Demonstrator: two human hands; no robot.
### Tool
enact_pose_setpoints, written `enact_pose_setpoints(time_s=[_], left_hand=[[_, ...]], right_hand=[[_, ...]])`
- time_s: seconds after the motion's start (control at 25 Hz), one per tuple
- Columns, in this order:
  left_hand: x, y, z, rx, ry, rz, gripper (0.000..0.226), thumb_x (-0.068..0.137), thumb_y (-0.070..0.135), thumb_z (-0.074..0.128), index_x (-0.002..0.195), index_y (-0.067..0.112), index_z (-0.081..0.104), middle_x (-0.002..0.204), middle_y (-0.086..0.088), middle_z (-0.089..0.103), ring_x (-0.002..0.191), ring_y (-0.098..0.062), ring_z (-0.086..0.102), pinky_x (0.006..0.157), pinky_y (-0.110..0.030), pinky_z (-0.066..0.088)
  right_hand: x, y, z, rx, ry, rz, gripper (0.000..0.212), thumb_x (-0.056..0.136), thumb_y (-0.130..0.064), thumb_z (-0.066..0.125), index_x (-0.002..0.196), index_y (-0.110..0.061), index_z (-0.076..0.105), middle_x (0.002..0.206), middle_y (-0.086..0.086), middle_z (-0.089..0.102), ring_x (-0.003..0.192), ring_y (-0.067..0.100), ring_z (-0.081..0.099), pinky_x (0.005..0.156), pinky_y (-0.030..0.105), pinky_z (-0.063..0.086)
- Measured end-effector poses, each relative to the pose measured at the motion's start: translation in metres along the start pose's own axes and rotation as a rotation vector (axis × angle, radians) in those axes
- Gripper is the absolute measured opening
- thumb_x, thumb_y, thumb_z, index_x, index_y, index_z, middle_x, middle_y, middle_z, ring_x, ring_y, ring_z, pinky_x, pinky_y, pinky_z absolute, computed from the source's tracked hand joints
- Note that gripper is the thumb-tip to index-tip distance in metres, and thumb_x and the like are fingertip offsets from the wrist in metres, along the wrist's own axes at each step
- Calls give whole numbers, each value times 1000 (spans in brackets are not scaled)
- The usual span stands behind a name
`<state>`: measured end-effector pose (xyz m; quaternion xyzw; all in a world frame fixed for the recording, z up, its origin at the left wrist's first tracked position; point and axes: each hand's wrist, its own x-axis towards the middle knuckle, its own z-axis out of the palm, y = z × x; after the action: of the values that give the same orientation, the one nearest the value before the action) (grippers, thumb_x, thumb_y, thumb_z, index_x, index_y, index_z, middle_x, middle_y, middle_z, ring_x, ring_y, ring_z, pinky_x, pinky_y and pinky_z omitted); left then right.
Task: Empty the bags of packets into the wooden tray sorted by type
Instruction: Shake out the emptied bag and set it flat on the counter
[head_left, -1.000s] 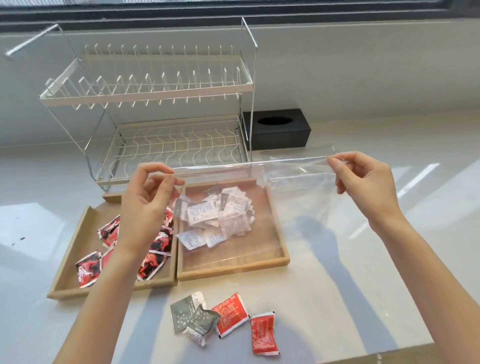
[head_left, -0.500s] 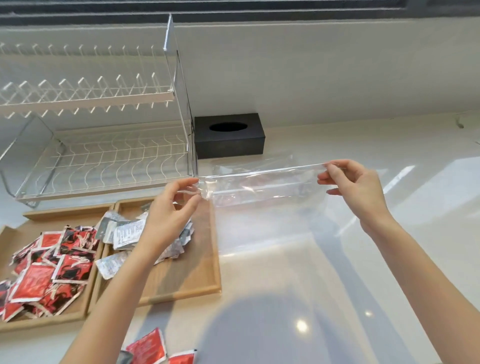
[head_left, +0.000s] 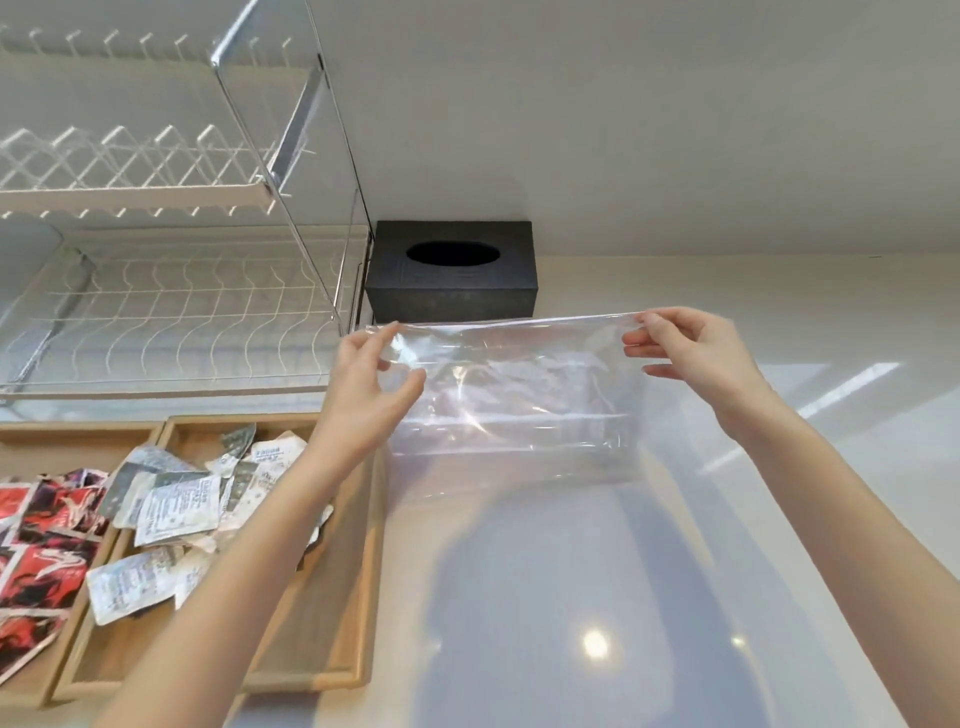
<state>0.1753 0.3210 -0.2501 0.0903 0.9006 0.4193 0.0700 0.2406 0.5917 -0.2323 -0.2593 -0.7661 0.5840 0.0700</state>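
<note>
A clear plastic bag (head_left: 514, 395), apparently empty, is stretched above the white counter (head_left: 571, 597) to the right of the wooden tray (head_left: 363, 519); the left hand (head_left: 363, 389) pinches its top left corner and the right hand (head_left: 691, 353) its top right; white packets (head_left: 176, 504) fill the tray's right compartment, red packets (head_left: 41, 551) the left; sorting looks largely done, as far as the view shows.

I can't read any text here. The white packets (head_left: 179, 506) in the wooden tray (head_left: 363, 597) carry dense dark print, too small and blurred to make out. The red packets (head_left: 47, 561) show white brush-style marks, also illegible from my view.
</note>
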Motion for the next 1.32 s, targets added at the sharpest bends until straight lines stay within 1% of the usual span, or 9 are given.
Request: enact_pose_setpoints(time_s=[0.16, 0.24, 0.32, 0.4, 0.56, 0.76, 0.96, 1.2, 1.32], left_hand=[[35, -14, 29, 133, -34, -116, 73, 73, 46, 54, 137, 19, 32, 140, -14, 24, 127, -31, 35, 109, -47, 28], [44, -22, 40, 173, -77, -158, 79, 69, 50, 50, 139, 20, 27, 145, -15, 17, 134, -34, 25, 112, -47, 22], [50, -30, 52, 191, -98, -179, 78, 78, 45, 57, 142, 21, 20, 151, -16, 7, 140, -33, 11, 114, -45, 15], [52, -37, 61, 238, -94, -188, 74, 83, 38, 56, 143, 21, 15, 154, -16, -2, 142, -33, 3, 114, -45, 11], [52, -45, 66, 357, -100, -121, 72, 86, 43, 48, 144, 23, 12, 154, -18, -10, 142, -34, 0, 113, -46, 10], [43, -36, 54, 345, -78, -44, 67, 88, 42, 44, 144, 20, 13, 156, -12, -6, 144, -28, -2, 114, -43, 7], [12, -27, 20, 395, -73, 84, 59, 89, 37, 43, 142, 21, 22, 155, -11, 11, 143, -26, 9, 114, -42, 7], [-49, -39, -28, 426, -39, 134, 55, 89, 35, 45, 139, 18, 30, 152, -12, 23, 142, -26, 16, 114, -43, 8], [-81, -55, -51, 454, -17, 147, 56, 88, 39, 42, 138, 18, 32, 152, -12, 25, 142, -26, 17, 114, -44, 9]], right_hand=[[39, 28, 15, 27, -63, 86, 20, 93, -18, 45, 109, -12, 55, 88, 0, 66, 63, -7, 64, 58, 10, 50], [49, 42, 25, 11, -73, 100, 31, 93, -15, 44, 123, -14, 49, 95, 1, 65, 78, 2, 66, 69, 16, 52], [53, 54, 34, -78, -102, 78, 47, 91, -18, 47, 137, -17, 36, 105, -1, 65, 98, 13, 62, 89, 28, 48], [50, 62, 44, -227, -167, 26, 57, 90, -23, 50, 143, -20, 26, 121, -1, 60, 112, 15, 55, 96, 23, 37], [38, 69, 54, -553, -305, -146, 60, 91, -23, 49, 144, -19, 23, 148, 1, 37, 136, 16, 34, 103, 20, 25], [22, 59, 58, -692, -294, -251, 60, 90, -27, 50, 144, -16, 24, 152, 3, 29, 143, 21, 17, 113, 32, 16], [-17, 37, 69, -795, -289, -319, 61, 90, -32, 49, 143, -17, 25, 153, 3, 27, 144, 21, 14, 117, 37, 13], [-82, 16, 95, -797, -295, -417, 61, 90, -34, 48, 144, -19, 23, 154, 1, 23, 145, 18, 10, 116, 34, 8], [-118, 14, 115, -760, -317, -445, 61, 90, -34, 49, 144, -20, 24, 154, 1, 23, 145, 17, 9, 118, 37, 9]])
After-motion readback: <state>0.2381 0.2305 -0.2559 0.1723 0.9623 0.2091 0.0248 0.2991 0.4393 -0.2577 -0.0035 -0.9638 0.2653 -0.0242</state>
